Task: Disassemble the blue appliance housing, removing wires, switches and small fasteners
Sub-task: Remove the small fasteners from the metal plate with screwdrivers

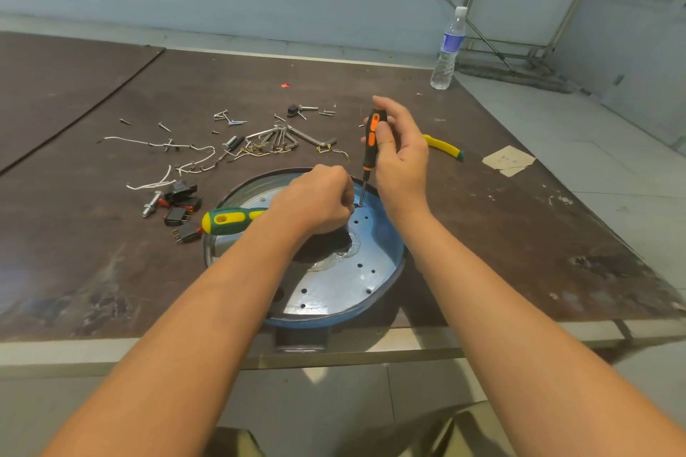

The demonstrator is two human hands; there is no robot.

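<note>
At the near edge of the table (482, 234) the blue housing (345, 289) lies flat. The right hand (402, 156) grips the orange screwdriver (372, 139) upright. The left hand (315, 200), fingers curled, pinches a small black part (358, 203) at its tip, by the far rim. Best keep the shaft vertical, press down firmly and steady that part against turning

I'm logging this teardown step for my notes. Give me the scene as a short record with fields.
right hand: grips orange-black screwdriver, tip down inside the blue housing at its far side
left hand: fingers curled beside that tip; what they hold is hidden
green-yellow screwdriver: handle over the housing's left rim, shaft hidden under the left hand
loose on table: black switches, white wires, screws and hex keys
</note>
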